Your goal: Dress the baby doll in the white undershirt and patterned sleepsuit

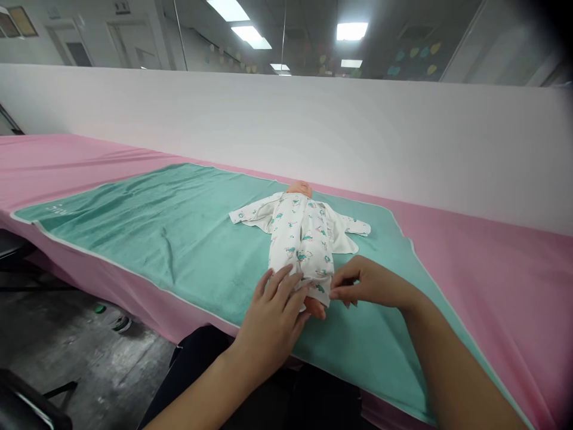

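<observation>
A baby doll (301, 189) lies on its back on a green towel (201, 239), its head toward the wall. It wears a white baby gown (302, 230) with small green and pink prints, the sleeves spread out to both sides. My left hand (277, 304) lies with fingers stretched over the lower left of the gown. At the gown's lower right hem, my right hand (358, 282) pinches the cloth edge between thumb and finger. One doll foot (316, 307) shows below the hem between my hands; the other leg is hidden.
A pink cloth (505, 269) covers the table under the towel. Behind the table rises a white wall (286, 125) with a mirror or glass (313, 36) above it. A black chair part (31, 400) and a small container (120, 323) are on the left floor side.
</observation>
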`<action>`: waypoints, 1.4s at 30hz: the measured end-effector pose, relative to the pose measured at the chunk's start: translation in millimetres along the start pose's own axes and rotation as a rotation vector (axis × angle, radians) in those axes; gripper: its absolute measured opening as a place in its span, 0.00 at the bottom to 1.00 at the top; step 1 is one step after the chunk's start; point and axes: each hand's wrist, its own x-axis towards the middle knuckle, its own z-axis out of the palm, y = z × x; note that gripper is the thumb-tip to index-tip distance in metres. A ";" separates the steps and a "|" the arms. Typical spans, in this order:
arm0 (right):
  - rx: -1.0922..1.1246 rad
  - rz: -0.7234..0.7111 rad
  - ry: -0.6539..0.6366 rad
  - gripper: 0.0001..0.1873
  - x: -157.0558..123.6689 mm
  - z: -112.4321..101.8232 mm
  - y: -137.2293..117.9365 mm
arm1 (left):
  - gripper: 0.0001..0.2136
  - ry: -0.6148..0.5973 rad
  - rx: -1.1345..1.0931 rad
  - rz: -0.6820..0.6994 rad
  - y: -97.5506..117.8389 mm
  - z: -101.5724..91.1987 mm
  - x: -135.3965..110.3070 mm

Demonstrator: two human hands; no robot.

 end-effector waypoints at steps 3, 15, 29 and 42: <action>-0.114 0.062 0.013 0.09 1.2 6.0 9.2 | 0.17 -0.049 0.038 0.020 -8.0 3.2 7.3; -0.232 -0.155 0.111 0.07 17.0 41.7 -1.9 | 0.12 -0.081 0.105 -0.054 -21.4 1.6 16.7; 0.258 0.033 -0.412 0.13 5.9 15.5 10.0 | 0.12 -0.074 -0.045 0.149 14.7 -13.0 1.2; -0.391 0.025 0.714 0.15 53.1 22.2 78.4 | 0.10 -0.101 0.106 -0.251 -135.3 18.3 58.9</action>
